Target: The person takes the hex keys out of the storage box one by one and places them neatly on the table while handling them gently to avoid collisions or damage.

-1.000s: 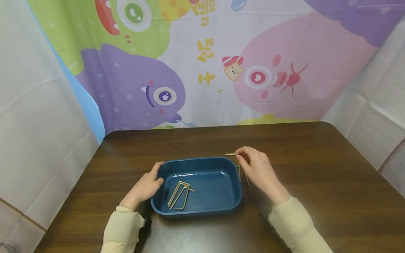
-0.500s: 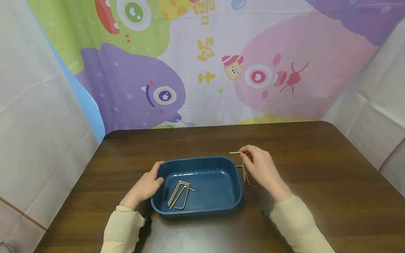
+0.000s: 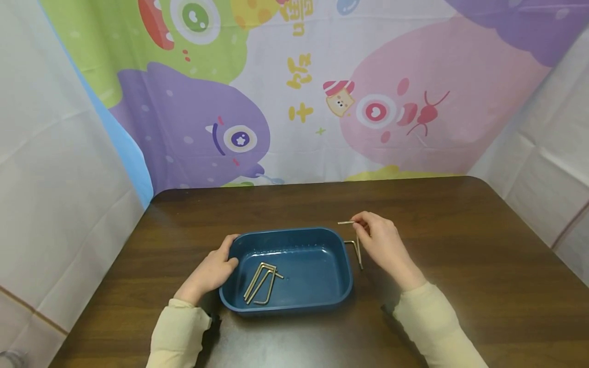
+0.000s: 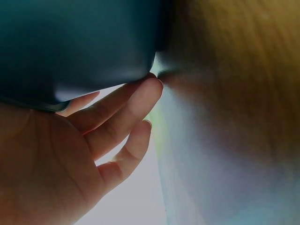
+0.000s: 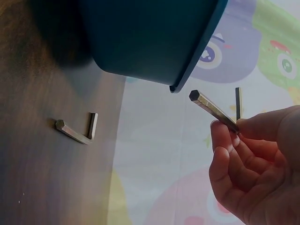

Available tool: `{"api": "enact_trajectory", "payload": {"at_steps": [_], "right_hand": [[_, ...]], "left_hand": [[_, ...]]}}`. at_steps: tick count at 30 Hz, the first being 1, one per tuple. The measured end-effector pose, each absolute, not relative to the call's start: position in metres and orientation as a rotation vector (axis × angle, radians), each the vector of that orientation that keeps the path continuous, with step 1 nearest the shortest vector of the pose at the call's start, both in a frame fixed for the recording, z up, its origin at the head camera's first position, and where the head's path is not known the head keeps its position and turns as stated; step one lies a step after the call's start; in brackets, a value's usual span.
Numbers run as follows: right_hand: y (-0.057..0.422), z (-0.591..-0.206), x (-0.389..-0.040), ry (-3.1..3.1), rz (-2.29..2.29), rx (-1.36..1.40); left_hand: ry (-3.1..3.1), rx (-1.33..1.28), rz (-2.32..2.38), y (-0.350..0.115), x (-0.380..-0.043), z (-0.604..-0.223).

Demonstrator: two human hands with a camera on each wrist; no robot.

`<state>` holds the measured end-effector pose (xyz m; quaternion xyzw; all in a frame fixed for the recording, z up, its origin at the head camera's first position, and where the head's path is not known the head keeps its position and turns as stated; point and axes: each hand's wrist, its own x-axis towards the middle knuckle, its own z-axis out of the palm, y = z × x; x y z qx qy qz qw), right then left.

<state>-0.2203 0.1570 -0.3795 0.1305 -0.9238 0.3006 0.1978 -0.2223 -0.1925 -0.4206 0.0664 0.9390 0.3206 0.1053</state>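
Observation:
A blue rectangular bin (image 3: 303,283) stands on the table with several brass-coloured hex keys (image 3: 271,286) lying together in its left half. My left hand (image 3: 212,268) grips the bin's left end, thumb over the rim and fingers against the outer wall, as the left wrist view also shows. Just off the bin's far right corner, my right hand (image 3: 379,240) pinches another hex key (image 5: 213,111) near its bend between thumb and fingertips. That key is raised above the table. Below it, one more hex key (image 5: 75,133) lies on the wood beside the bin's right wall.
The dark wood table (image 3: 460,245) has a rounded far edge. Behind it hangs a cloth printed with cartoon monsters (image 3: 303,153), and pale sheets (image 3: 69,153) close off both sides.
My right hand has drawn slightly to the right, away from the bin, with the hex key in its fingers. The left hand, bin and keys inside have stayed put.

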Motion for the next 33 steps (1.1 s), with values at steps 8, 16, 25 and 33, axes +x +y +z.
{"api": "enact_trajectory", "payload": {"at_steps": [8,16,25,33], "right_hand": [[0.1590,-0.3802,-0.2211,-2.613,0.850,0.360],[0.1613,-0.3812,-0.2226,-2.629,0.843,0.344],[0.1644,-0.3836,-0.2243,-2.645,0.836,0.336],[0.1657,-0.3859,-0.2258,-2.665,0.841,0.332]], "left_hand": [[2.768,0.201,0.947,-0.1928,-0.2223,-0.4197],[2.753,0.185,0.966,-0.1921,-0.2220,-0.4201],[2.758,0.197,0.953,-0.1922,-0.2217,-0.4186],[2.761,0.211,0.970,-0.1922,-0.2209,-0.4175]]}}
